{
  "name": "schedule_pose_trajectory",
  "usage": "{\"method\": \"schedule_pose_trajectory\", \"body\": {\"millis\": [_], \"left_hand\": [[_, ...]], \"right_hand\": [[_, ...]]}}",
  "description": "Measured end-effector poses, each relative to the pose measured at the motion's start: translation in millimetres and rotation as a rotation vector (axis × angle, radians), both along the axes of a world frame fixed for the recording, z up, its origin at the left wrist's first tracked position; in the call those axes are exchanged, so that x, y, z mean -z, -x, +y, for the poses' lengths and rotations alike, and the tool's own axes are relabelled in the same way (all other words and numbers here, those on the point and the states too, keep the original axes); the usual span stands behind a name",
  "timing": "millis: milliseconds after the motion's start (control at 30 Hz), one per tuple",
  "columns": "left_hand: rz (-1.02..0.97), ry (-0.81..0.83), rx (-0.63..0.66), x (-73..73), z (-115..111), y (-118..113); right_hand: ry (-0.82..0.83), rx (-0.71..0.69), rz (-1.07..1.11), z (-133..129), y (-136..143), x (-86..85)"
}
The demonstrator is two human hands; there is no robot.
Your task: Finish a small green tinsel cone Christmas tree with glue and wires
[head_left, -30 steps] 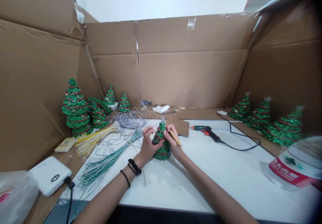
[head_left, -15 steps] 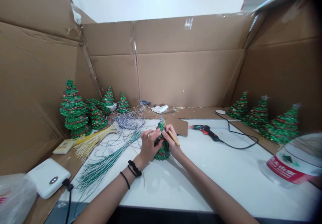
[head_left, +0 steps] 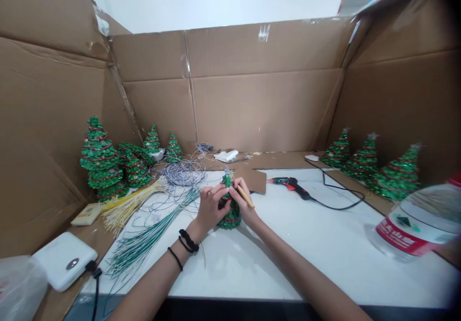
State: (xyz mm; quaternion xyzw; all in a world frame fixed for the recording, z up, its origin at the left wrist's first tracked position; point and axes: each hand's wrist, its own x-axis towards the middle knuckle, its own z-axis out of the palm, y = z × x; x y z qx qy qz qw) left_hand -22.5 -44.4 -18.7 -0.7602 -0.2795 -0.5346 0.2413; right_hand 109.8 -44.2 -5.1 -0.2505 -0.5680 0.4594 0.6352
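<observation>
A small green Christmas tree [head_left: 230, 219] with red garland stands upright on the white table, a shiny pale topper at its tip. My left hand [head_left: 212, 206] is closed on its left side, thumb and fingers pressed to the upper branches. My right hand [head_left: 246, 203] presses on the upper right side of the tree, and a thin wooden-handled tool [head_left: 245, 197] lies across its fingers; the tool's working end is hard to make out. The palms and fingers hide much of the tree's middle.
Green stems [head_left: 154, 239] and yellow stems [head_left: 133, 201] lie left, beside coiled silver wire [head_left: 183, 172]. A hot glue gun [head_left: 291, 183] with its cord rests right of a cardboard piece [head_left: 256, 181]. A large plastic bottle [head_left: 414, 227] stands right; finished trees [head_left: 99, 157] line both sides.
The whole view has shifted slightly, so things sit a little further left. Both hands stay on the tree, with hardly any change in their hold.
</observation>
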Motion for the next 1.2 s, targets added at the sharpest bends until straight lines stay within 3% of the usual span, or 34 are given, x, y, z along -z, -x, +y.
{"method": "schedule_pose_trajectory", "body": {"millis": [300,600,800,1200], "left_hand": [[-0.063,0.014,0.063,4.4,1,-2],[-0.096,0.005,-0.026,6.8,1,2],[-0.082,0.164,-0.121,4.5,2,5],[0.013,0.294,-0.048,-4.8,7,13]], "right_hand": [[0.016,-0.013,-0.016,0,0,0.7],[-0.004,-0.027,-0.006,1,0,1.7],[0.002,-0.037,-0.003,-1,-1,-0.3],[-0.009,-0.027,0.010,1,0,2.8]]}}
